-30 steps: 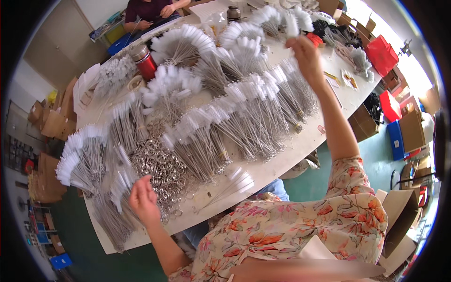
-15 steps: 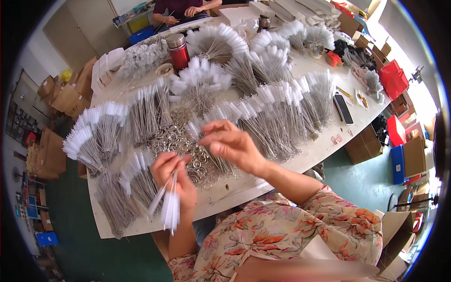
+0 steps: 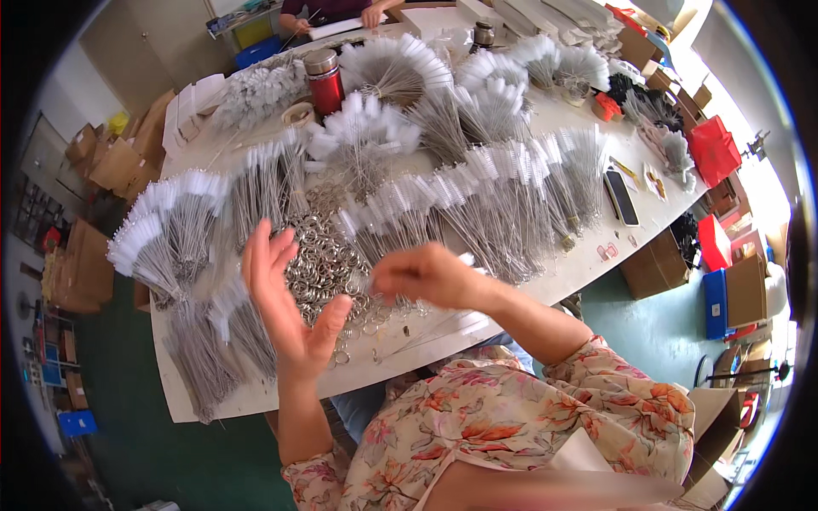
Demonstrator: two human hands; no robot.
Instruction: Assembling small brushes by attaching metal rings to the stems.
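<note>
My left hand (image 3: 294, 298) is raised over the left side of a heap of metal split rings (image 3: 319, 268), fingers spread and nothing in them. Right of the heap, my right hand (image 3: 430, 277) has its fingers curled together, smeared by motion. White bristle heads of thin wire brushes (image 3: 467, 322) stick out past that hand, above and below the wrist; its palm hides the stems. Bundles of such brushes with white heads and grey wire stems, like one bundle (image 3: 503, 204), stand close around the rings.
A red flask (image 3: 324, 83) stands behind brush bundles on the white table (image 3: 375, 375). At the right lie a phone (image 3: 621, 198) and red bags (image 3: 714, 150). Cardboard boxes (image 3: 656, 262) stand beside the table. Across it, another person's hands (image 3: 372, 15) hold a white piece.
My left hand has let go of the brushes it held, opened and risen. My right hand has moved down and closed, with brush heads now beside it. The other person now holds a white piece.
</note>
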